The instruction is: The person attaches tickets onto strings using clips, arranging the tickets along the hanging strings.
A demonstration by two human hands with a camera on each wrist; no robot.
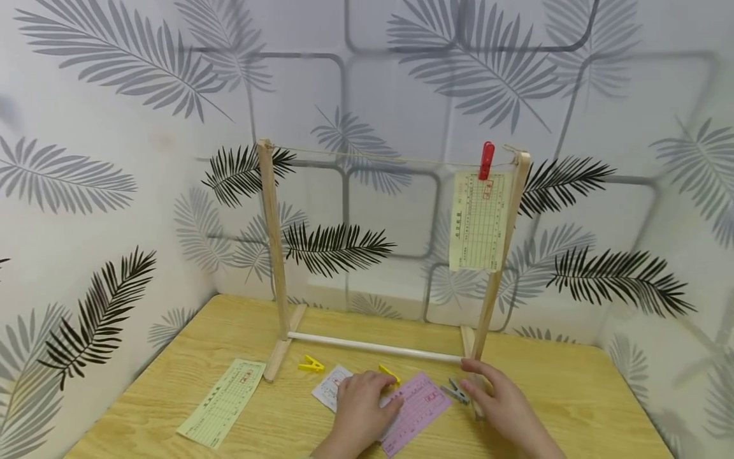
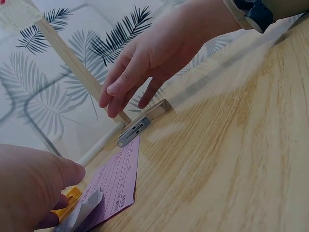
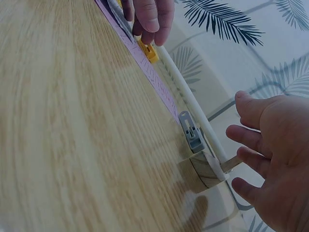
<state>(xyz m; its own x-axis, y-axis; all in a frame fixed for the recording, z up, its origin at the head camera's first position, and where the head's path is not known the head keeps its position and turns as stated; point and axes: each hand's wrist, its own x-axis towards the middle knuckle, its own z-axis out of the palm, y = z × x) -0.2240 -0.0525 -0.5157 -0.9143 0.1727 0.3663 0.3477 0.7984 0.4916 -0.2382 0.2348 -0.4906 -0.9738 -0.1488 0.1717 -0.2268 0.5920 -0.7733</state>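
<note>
My left hand [image 1: 364, 407] is over a white printed slip [image 1: 327, 389] and the near part of a purple slip [image 1: 423, 405], its fingers loosely bent. Beyond its fingertips lies a yellow clothespin [image 1: 390, 373], partly covered in the head view. In the left wrist view the white slip [image 2: 88, 209] curls up over the purple one. My right hand [image 1: 507, 405] hovers with spread fingers by the rack's right foot, holding nothing. Just left of it a grey clothespin [image 1: 455, 391] lies at the purple slip's corner; in the right wrist view the grey clothespin [image 3: 191, 133] is apart from the fingers.
A wooden rack with a left post [image 1: 273, 242], a white bottom bar [image 1: 373, 346] and a string [image 1: 355, 154] stands near the wall. A red clothespin [image 1: 486, 159] holds a pale yellow slip [image 1: 473, 233] at its right. Another yellow slip [image 1: 223, 405] and yellow clothespin [image 1: 311, 364] lie left.
</note>
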